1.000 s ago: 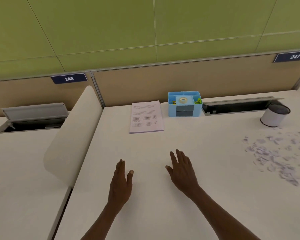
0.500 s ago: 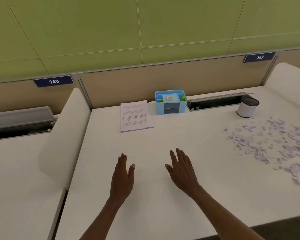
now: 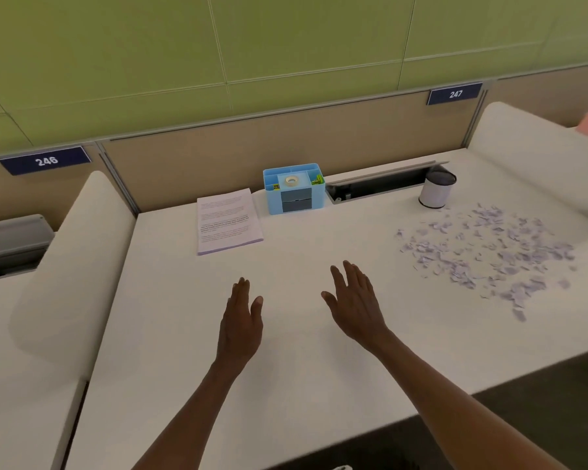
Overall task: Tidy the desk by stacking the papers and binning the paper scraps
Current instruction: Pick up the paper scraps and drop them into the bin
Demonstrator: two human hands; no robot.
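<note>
Desk [image 3: 286, 385] white, scraps [image 3: 489, 252] right — green wall [image 3: 286, 45]

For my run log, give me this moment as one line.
hands: left hand and right hand open, empty | white printed paper stack: stacked | lilac torn paper scraps: scattered on white desk | small white cylindrical bin: upright

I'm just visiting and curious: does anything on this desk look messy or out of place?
Yes. Torn paper scraps lie scattered across the desk's right side, near the small bin, not in it. The paper stack looks neat. Both hands are empty.
</note>
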